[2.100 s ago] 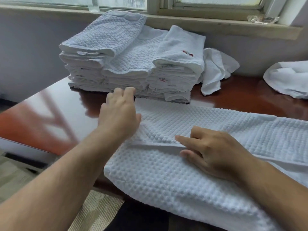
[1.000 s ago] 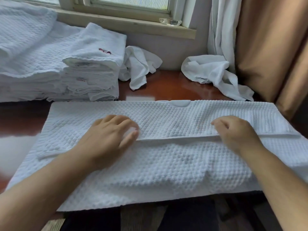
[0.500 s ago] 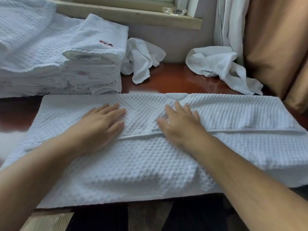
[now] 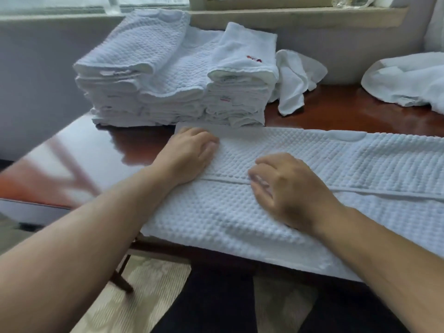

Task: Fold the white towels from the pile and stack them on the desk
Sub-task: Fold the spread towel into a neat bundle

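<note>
1. Glossy red-brown desk (image 4: 336, 116) under a window sill (image 4: 288, 18) carries the work.
2. I see my left hand (image 4: 189, 155) and right hand (image 4: 286, 188) pressing the waffle towel (image 4: 360, 159), fingers loosely bent, grasping nothing.
3. Beyond my left hand sits the folded stack (image 4: 177, 75); farther right, crumpled towels (image 4: 295, 78).

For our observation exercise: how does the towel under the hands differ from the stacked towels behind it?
The waffle towel lies spread in one long strip; the stacked towels are folded small and piled. Both hands, left hand and right hand, rest on it; the stack is untouched. Both are white.
</note>
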{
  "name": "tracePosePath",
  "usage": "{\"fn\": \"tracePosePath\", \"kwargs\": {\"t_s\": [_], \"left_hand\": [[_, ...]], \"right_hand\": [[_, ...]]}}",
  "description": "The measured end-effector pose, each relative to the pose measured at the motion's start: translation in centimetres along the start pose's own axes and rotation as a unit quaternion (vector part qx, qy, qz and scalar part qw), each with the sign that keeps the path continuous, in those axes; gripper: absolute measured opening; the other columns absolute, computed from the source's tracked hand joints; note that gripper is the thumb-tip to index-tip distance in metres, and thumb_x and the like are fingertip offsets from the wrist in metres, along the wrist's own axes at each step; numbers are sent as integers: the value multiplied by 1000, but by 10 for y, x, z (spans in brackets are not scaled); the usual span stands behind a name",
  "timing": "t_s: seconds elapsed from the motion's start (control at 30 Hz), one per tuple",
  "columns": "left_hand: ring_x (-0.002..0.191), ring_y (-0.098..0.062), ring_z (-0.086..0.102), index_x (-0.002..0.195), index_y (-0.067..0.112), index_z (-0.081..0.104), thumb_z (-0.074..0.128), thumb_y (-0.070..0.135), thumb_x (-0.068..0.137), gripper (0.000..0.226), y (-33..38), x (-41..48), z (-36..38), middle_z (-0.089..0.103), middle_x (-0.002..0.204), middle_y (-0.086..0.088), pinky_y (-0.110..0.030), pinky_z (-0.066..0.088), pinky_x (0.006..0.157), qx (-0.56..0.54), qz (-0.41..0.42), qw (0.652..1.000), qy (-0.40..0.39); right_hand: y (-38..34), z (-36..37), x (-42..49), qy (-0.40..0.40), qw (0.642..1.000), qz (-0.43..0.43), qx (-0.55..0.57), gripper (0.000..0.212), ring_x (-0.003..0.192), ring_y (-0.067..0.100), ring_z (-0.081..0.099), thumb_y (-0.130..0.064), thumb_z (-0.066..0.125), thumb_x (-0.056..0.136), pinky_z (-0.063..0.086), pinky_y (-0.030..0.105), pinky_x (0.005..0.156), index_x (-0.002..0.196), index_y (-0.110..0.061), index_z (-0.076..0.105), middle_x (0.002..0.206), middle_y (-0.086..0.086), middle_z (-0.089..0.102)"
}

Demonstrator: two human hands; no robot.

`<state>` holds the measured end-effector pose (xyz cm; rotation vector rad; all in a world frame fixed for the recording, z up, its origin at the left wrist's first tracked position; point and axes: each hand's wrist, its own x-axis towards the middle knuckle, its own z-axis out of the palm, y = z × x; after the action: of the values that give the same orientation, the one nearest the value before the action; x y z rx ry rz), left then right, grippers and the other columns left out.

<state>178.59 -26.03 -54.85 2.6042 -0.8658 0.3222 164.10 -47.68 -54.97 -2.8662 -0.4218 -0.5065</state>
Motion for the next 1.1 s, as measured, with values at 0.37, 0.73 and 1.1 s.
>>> {"fn": "tracePosePath", "kwargs": {"t_s": [0.37,0.73,1.1], "left_hand": [[127,-9,43,133,39,56,48,65,92,49,27,-137,-17,50,133,16,-33,36,108,-3,126,992,-32],[106,-24,61,111,16,64,48,29,83,34,36,-149,-37,62,120,-1,-43,51,87,99,183,977,50],[82,-29,61,101,26,49,48,31,94,8,33,-45,-70,54,82,7,-35,34,64,105,4,992,62]], "right_hand": [[-42,10,-72,-39,976,-125,-174,98,116,38,58,-67,80,61,52,52,87,136,-11,51,134,16,57],[-36,-25,-81,123,964,-123,-200,17,72,29,60,-20,67,74,48,40,58,87,-10,68,83,6,65],[21,-76,-10,-19,978,121,-172,18,74,23,53,-40,42,102,36,35,61,87,-30,44,82,-4,59]]}}
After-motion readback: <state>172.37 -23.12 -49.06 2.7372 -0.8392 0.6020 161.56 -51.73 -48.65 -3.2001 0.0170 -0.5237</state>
